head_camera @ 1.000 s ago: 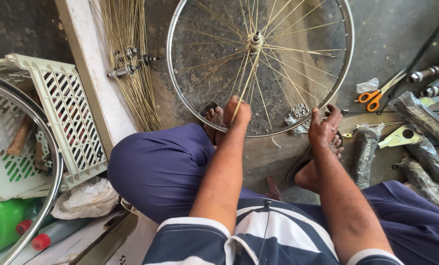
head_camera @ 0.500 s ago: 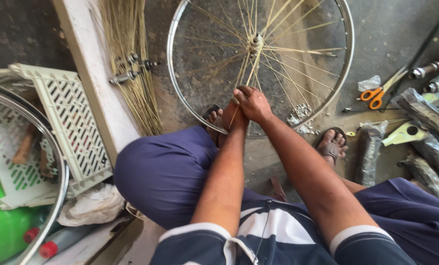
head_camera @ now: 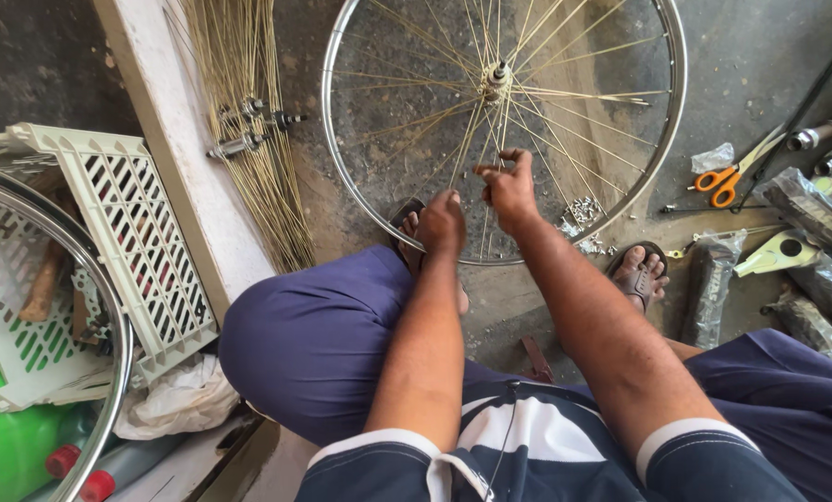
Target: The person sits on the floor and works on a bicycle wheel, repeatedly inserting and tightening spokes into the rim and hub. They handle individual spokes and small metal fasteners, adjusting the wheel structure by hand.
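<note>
A bicycle wheel rim (head_camera: 678,112) with thin metal spokes lies flat on the concrete floor, its hub (head_camera: 497,73) near the top. My left hand (head_camera: 442,223) is closed at the near edge of the rim, over the spokes. My right hand (head_camera: 509,186) pinches a spoke (head_camera: 476,125) just above it, fingers curled. Both hands sit close together inside the lower part of the wheel. My sandalled feet (head_camera: 641,271) rest against the rim's near edge.
A bundle of loose spokes (head_camera: 253,139) lies left of the wheel by a white ledge (head_camera: 169,139). A cream plastic crate (head_camera: 109,242) and another rim (head_camera: 81,279) stand at left. Orange scissors (head_camera: 727,178), wrapped parts (head_camera: 811,214) and a small pile of spoke nipples (head_camera: 583,214) lie at right.
My right hand came off my right foot and moved left to the spokes beside my left hand. The view has shifted slightly.
</note>
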